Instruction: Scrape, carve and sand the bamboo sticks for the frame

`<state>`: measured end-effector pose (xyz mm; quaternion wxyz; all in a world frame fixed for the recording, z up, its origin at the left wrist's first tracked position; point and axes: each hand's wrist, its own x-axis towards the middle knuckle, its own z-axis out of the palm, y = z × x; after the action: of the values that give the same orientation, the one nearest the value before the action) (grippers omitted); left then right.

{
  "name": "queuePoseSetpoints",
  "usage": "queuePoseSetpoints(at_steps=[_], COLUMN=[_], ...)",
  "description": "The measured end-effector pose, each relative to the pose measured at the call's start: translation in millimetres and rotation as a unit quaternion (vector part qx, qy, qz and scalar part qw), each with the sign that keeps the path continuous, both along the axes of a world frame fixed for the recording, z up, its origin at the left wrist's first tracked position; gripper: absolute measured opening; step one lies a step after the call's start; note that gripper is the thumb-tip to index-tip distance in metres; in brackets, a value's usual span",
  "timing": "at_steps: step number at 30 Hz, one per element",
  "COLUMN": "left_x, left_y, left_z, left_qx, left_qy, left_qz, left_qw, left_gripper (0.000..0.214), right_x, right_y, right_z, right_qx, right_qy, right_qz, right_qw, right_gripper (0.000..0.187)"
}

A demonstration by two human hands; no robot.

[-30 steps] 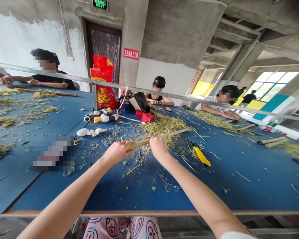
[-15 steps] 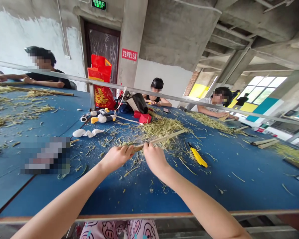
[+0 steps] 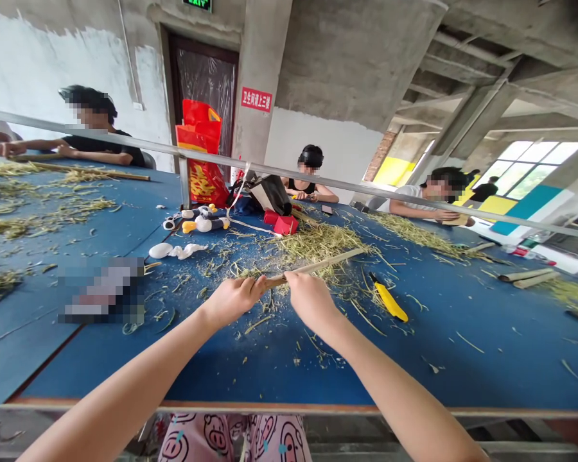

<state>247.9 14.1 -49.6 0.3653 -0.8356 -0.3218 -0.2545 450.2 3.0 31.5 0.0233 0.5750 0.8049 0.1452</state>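
A thin, pale bamboo strip (image 3: 330, 262) is held low over the blue tabletop (image 3: 443, 359), slanting up to the right, with its far end free above a heap of green-yellow shavings (image 3: 320, 245). It looks raw and split, though the fibres are too small to make out. Both hands are closed on the strip and held narrowly together, almost touching: the left hand (image 3: 231, 300) on the nearer end, the right hand (image 3: 311, 298) just beside it.

Below them, the tabletop runs to its orange-brown near edge (image 3: 270, 405), leaving room for the forearms, and it stretches farther to the right, dotted with loose strands. A yellow utility knife (image 3: 389, 301) lies near the right hand; a pixelated patch (image 3: 101, 290) left of the hands hides whatever is there.

Farther off stand a black bag (image 3: 270, 194) and a red-and-yellow plastic bag (image 3: 200, 160). Beyond them, a red wall sign (image 3: 256, 99) reads "卫生间请上三楼". A co-worker (image 3: 414, 205) sits at the right, leaning on the tabletop.
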Motion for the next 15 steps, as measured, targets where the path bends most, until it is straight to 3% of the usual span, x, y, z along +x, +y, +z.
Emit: queuePoseSetpoints(at_steps=[5,8,12,15], left_x=[3.1,6.7,7.1,7.0], left_y=[-3.1,-4.6,-5.2,-6.6], left_z=[-0.6,1.4,2.1,1.5], left_qx=[0.000,0.002,-0.001,-0.008], left_qy=[0.020,0.014,0.007,0.017], left_qz=[-0.008,-0.010,-0.008,0.006], left_qw=[1.000,1.000,1.000,1.000], left_gripper=[0.033,0.031,0.028,0.029], right_x=[36.4,35.3,16.5,24.7], right_y=[34.7,34.1,14.6,22.1], right_z=[17.8,17.2,0.8,-1.3], right_qx=[-0.005,-0.002,0.004,0.005], right_qy=[-0.034,-0.037,-0.023,-0.011], right_qz=[-0.112,-0.111,-0.037,-0.075], right_qw=[0.993,0.993,0.999,0.997], right_gripper=[0.023,0.022,0.031,0.032])
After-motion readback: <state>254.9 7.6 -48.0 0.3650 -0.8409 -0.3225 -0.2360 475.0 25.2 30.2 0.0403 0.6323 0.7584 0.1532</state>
